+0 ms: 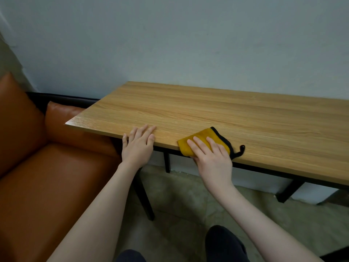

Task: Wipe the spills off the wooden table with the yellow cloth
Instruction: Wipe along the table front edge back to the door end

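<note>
Yellow cloth lies folded at the wooden table's near edge under my right hand, fingers straight, pressing it; my left hand rests flat on the edge nearby.

cloth on worktop near edge | right hand flat on cloth | left hand on worktop near edge, left of cloth | sofa left of worktop | wall behind worktop

Orange leather sofa at left, pale blue-grey wall behind, beige floor below
</note>
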